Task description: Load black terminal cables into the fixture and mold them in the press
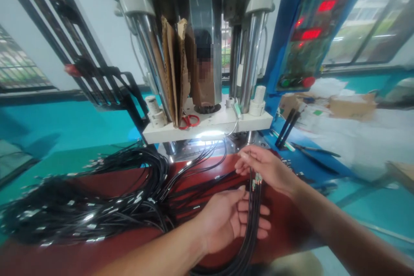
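My left hand [223, 217] is palm up, with a bundle of black cables [254, 213] lying across its fingers, which curl loosely under them. Small metal terminals [256, 181] with greenish and copper tones show at the bundle's upper end. Just above, my right hand [263, 166] pinches one thin cable end between thumb and fingertips. Its other fingers are partly curled beside the terminals. Left of my hands, a large heap of black cables [97, 211] lies on the dark red table surface [207, 161], with several strands running toward the press.
Ahead stands a press with a white platen [181, 136] and a lit lamp [210, 135]. Red-handled scissors [190, 121] and cardboard pieces [176, 73] are on it. At right are a blue control box [297, 30] and dark long-handled tools [317, 153] on a blue surface.
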`<state>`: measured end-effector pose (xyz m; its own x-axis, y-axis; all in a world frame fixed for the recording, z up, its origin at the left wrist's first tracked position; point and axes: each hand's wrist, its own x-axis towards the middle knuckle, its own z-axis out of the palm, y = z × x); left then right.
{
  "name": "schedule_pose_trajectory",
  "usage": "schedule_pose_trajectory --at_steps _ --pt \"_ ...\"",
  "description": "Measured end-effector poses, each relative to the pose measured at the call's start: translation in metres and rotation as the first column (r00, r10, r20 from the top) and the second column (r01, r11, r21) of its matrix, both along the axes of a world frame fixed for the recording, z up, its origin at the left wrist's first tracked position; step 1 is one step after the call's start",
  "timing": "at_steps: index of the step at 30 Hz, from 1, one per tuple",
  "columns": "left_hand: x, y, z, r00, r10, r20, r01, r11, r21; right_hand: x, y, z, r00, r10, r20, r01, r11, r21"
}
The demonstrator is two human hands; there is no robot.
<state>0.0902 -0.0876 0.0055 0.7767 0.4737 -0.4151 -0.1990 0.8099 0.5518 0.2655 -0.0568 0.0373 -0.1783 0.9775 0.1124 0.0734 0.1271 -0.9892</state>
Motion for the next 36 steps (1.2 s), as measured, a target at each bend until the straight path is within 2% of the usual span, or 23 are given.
schedule_pose_trajectory --at_steps 4,6,9,12,15,18,20,21,24,25,26,28,30,32,34,36 --pt "0.000 -0.003 0.001 0.996 -0.089 0.003 0.089 0.996 -0.001 0.011 0.003 0.009 0.988 0.118 0.095 -0.118 0.993 -0.005" --pt "-0.001 -0.006 0.003 0.992 -0.128 -0.005 0.128 0.991 0.033 0.020 0.008 0.010 0.976 0.185 0.114 -0.177 0.981 -0.075" --pt "0.000 -0.012 0.011 0.986 -0.166 -0.012 0.166 0.977 0.131 0.032 0.013 0.006 0.975 0.222 0.009 -0.216 0.954 -0.208" --pt "0.001 -0.019 0.023 0.987 -0.161 -0.027 0.163 0.955 0.249 0.035 0.012 0.001 0.986 0.136 -0.092 -0.156 0.953 -0.261" --pt "0.002 -0.023 0.038 0.989 -0.083 -0.123 0.127 0.906 0.404 0.032 0.004 0.000 0.994 -0.030 -0.105 0.007 0.976 -0.216" --pt "0.001 -0.023 0.054 0.936 0.019 -0.351 0.182 0.829 0.529 0.029 -0.005 0.005 0.981 -0.150 -0.127 0.134 0.983 -0.125" --pt "-0.001 -0.021 0.064 0.887 0.109 -0.449 0.216 0.761 0.612 0.030 -0.011 0.012 0.971 -0.186 -0.153 0.177 0.982 -0.068" --pt "-0.003 -0.021 0.069 0.874 0.185 -0.449 0.202 0.702 0.683 0.031 -0.013 0.016 0.967 -0.205 -0.154 0.200 0.979 -0.048" --pt "-0.015 -0.022 0.085 0.850 0.415 -0.324 0.109 0.464 0.879 0.035 -0.020 0.029 0.953 -0.288 -0.099 0.289 0.957 -0.005" --pt "-0.022 -0.024 0.092 0.850 0.434 -0.298 0.095 0.430 0.898 0.037 -0.022 0.033 0.945 -0.320 -0.073 0.322 0.947 0.009" --pt "-0.030 -0.027 0.099 0.858 0.422 -0.292 0.092 0.433 0.897 0.038 -0.023 0.035 0.936 -0.349 -0.051 0.351 0.936 0.022" --pt "-0.049 -0.033 0.117 0.886 0.331 -0.323 0.119 0.511 0.851 0.043 -0.026 0.036 0.935 -0.355 -0.008 0.355 0.934 0.044" --pt "-0.069 -0.036 0.135 0.910 0.203 -0.361 0.152 0.649 0.746 0.048 -0.030 0.033 0.956 -0.285 0.065 0.282 0.958 0.053" --pt "-0.081 -0.033 0.150 0.936 0.036 -0.350 0.182 0.802 0.569 0.050 -0.036 0.027 0.975 -0.171 0.141 0.169 0.985 0.030" --pt "-0.082 -0.023 0.153 0.960 -0.070 -0.269 0.184 0.884 0.429 0.047 -0.044 0.022 0.986 -0.004 0.165 0.012 0.999 -0.048" --pt "-0.069 -0.009 0.138 0.976 -0.042 -0.212 0.126 0.909 0.398 0.037 -0.053 0.020 0.977 0.182 0.107 -0.166 0.975 -0.147"
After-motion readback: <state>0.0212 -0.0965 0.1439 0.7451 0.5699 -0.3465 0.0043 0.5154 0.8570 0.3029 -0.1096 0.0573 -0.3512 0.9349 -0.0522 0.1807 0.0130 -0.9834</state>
